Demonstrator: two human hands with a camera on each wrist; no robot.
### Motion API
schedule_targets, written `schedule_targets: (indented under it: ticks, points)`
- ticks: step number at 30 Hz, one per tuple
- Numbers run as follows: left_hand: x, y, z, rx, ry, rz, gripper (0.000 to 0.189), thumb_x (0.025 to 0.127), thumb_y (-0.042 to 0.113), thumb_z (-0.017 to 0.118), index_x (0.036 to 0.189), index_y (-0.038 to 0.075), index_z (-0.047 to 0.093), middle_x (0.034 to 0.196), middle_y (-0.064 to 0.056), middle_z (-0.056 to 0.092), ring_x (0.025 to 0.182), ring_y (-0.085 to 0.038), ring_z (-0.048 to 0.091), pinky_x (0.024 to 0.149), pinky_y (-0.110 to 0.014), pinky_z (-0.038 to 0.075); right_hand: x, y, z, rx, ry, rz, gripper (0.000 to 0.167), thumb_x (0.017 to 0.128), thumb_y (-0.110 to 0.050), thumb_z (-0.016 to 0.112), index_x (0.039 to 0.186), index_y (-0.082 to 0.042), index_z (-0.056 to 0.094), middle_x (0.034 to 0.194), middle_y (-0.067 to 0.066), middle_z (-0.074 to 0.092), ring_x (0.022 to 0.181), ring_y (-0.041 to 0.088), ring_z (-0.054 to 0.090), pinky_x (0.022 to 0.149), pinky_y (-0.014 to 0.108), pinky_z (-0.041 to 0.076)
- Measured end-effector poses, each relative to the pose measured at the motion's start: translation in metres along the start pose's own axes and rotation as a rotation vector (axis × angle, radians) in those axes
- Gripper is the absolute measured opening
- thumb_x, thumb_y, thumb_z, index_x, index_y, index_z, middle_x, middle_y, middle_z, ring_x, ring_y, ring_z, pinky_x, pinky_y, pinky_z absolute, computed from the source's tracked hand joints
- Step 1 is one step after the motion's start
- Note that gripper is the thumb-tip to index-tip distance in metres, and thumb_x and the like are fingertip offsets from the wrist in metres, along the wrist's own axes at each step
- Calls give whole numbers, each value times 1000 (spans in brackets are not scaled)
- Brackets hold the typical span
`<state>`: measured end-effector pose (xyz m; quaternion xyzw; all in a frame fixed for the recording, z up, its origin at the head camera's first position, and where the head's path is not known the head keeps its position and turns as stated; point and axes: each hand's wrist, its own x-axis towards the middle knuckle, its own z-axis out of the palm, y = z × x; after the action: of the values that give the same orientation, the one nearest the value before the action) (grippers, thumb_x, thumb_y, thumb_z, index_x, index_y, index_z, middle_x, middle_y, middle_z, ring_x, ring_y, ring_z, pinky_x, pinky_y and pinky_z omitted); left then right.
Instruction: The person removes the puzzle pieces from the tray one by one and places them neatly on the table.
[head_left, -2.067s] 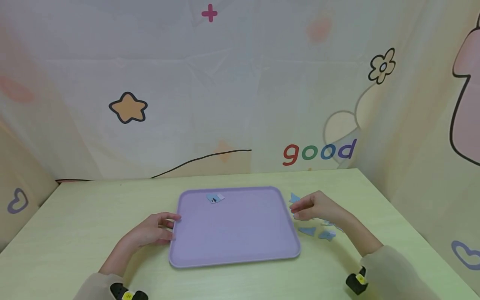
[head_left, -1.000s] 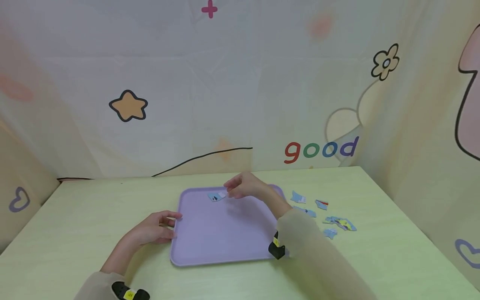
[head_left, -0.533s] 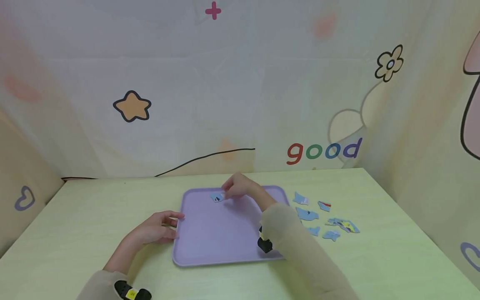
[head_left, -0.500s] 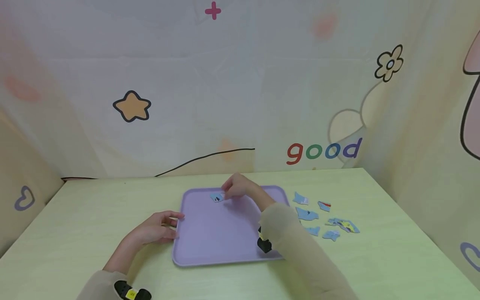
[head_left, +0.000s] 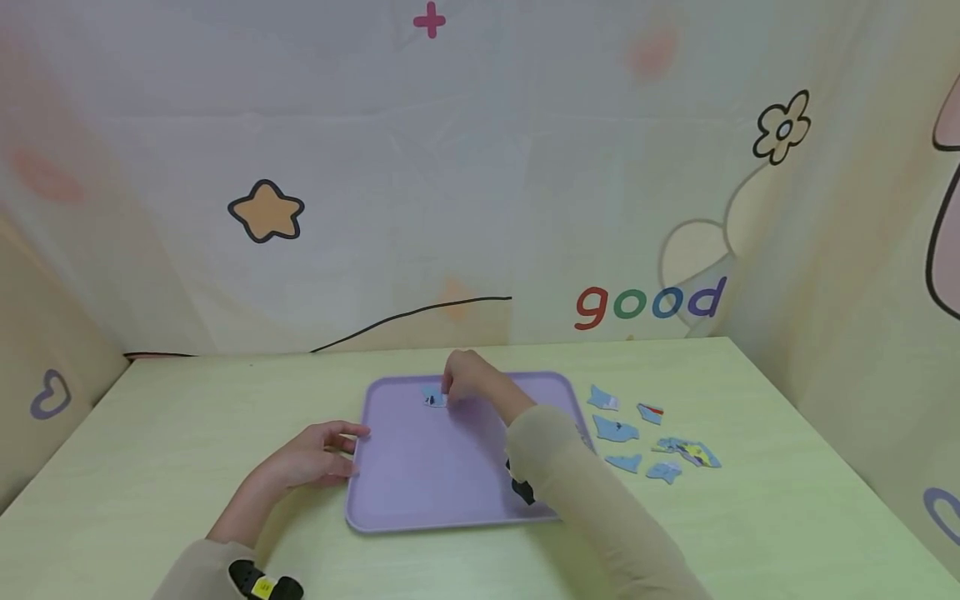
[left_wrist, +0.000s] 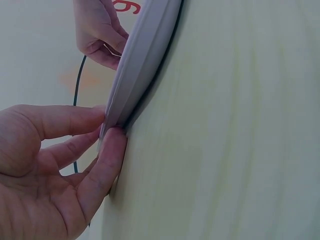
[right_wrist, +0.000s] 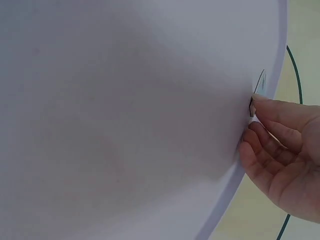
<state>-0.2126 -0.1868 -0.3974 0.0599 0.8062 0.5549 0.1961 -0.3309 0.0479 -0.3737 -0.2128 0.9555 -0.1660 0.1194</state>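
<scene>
A pale purple tray point(head_left: 450, 475) lies on the table. My left hand point(head_left: 315, 454) grips its left rim; in the left wrist view the thumb and fingertips meet at the edge. Near the tray's back edge lies a light blue puzzle piece point(head_left: 433, 398) with a small dark print. My right hand point(head_left: 468, 379) is right beside that piece, fingers curled down. The right wrist view shows the thumb and fingers pinching a small flat puzzle piece point(right_wrist: 252, 108), its edge showing, against the piece on the tray. Most of the pinched piece is hidden by the fingers.
Several loose puzzle pieces lie right of the tray, among them a blue one point(head_left: 617, 429), one with a red stripe point(head_left: 650, 413) and a yellow-patterned one point(head_left: 693, 452). A printed cloth backdrop point(head_left: 450, 167) stands behind the table point(head_left: 187, 450).
My right hand has moved left from the loose pieces to the piece at the tray's back, then slightly further left and down against it. My left hand has stayed on the rim.
</scene>
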Motion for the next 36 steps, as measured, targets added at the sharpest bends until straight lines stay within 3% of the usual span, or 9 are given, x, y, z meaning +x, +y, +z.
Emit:
schedule_targets:
  ticks: [6, 12, 22, 28, 36]
  points:
    - [1, -1, 0, 9, 3, -1, 51, 75, -6, 62, 124, -7, 47, 101, -14, 48, 83, -19, 50, 71, -30, 52, -4, -2, 1, -10, 17, -26, 14, 66, -5, 78, 77, -5, 69, 77, 1, 65, 73, 13, 54, 68, 24, 47]
    - [1, -3, 0, 18, 7, -3, 50, 76, -6, 63, 124, -6, 47, 103, -15, 49, 84, -20, 51, 71, -32, 52, -5, 0, 2, 104, 20, -44, 16, 67, 0, 74, 73, -6, 61, 69, -2, 54, 67, 11, 47, 58, 19, 39]
    - [2, -2, 0, 19, 4, 5, 49, 76, -7, 62, 123, -6, 47, 102, -15, 48, 83, -19, 51, 72, -31, 52, -14, 1, -2, 458, -38, 17, 14, 74, 9, 64, 86, 3, 68, 74, 8, 64, 57, 13, 58, 57, 25, 53]
    - [2, -2, 0, 15, -3, 15, 49, 75, -7, 61, 123, -7, 47, 101, -15, 49, 83, -19, 51, 72, -31, 52, -18, 8, -2, 568, -64, 57, 16, 73, 10, 66, 88, 6, 69, 72, 10, 65, 59, 14, 61, 58, 27, 54]
    - [1, -2, 1, 15, 1, 17, 49, 76, -7, 61, 122, -8, 47, 101, -15, 50, 83, -19, 52, 73, -32, 53, -27, 23, -15, 610, -78, 17, 25, 71, 9, 68, 96, 5, 68, 68, 2, 48, 63, 11, 58, 63, 28, 54]
